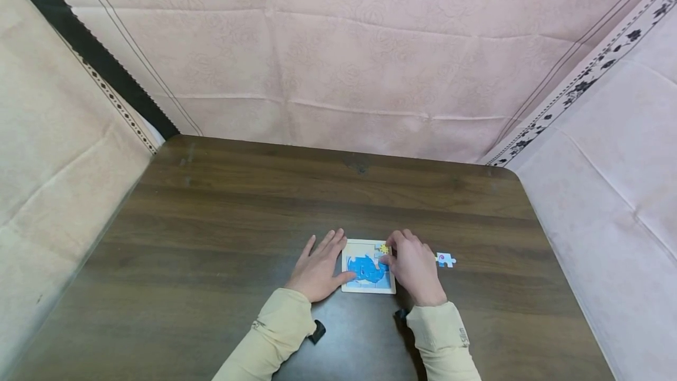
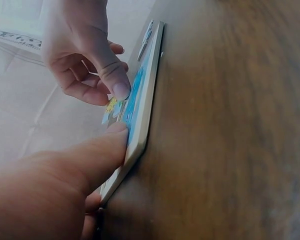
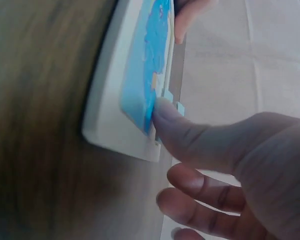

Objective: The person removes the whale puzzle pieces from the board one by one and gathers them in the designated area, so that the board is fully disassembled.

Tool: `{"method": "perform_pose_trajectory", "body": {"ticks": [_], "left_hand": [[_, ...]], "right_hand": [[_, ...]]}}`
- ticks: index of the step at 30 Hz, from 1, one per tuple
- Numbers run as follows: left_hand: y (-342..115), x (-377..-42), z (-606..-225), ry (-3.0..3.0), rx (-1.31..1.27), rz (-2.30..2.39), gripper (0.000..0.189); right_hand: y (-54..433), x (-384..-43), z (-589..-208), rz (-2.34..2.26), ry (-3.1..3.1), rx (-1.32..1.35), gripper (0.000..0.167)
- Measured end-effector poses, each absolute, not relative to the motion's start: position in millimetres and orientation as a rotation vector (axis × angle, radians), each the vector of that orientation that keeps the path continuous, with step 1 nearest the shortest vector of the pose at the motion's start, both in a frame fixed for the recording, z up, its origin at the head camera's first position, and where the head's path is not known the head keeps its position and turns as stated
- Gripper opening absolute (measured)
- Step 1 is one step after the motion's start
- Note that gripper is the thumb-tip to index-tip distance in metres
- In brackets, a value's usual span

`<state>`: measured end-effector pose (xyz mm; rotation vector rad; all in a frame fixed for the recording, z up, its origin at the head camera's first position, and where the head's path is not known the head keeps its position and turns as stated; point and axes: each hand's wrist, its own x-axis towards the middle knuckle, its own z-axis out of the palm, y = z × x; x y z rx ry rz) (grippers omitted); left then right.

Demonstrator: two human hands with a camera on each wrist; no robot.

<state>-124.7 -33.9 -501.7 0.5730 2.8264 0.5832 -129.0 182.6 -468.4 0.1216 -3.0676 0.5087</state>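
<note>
A small framed jigsaw puzzle (image 1: pixel 368 290) with a blue whale picture lies on the brown table. My left hand (image 1: pixel 319 268) steadies its left side, fingers fairly straight and the thumb resting on the frame edge. Over the upper right corner, my right hand (image 1: pixel 415 263) pinches a puzzle piece (image 2: pixel 110 106) with a yellow sun on it between thumb and curled fingers. That piece looks tilted at the board's surface; the fingers hide part of it. In the right wrist view, the thumb (image 3: pixel 170 112) is at the puzzle's edge beside light blue piece edges.
Right of the right hand, a loose light blue and purple puzzle piece (image 1: pixel 445 260) lies on the table (image 1: pixel 238 204). Pale patterned cloth (image 1: pixel 338 57) hangs behind the table and along both sides.
</note>
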Motion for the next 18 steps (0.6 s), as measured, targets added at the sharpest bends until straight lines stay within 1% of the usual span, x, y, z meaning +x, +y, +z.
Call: {"method": "perform_pose_trajectory", "body": {"ticks": [7, 18], "left_hand": [[-33.6, -124.7, -501.8, 2.823, 0.566, 0.569, 0.084], [-32.9, -124.5, -500.9, 2.821, 0.559, 0.56, 0.084]], "right_hand": [[184.7, -127.1, -468.0, 0.526, -3.039, 0.147, 0.036], [182.5, -126.1, -468.7, 0.685, -2.994, 0.106, 0.03]]}}
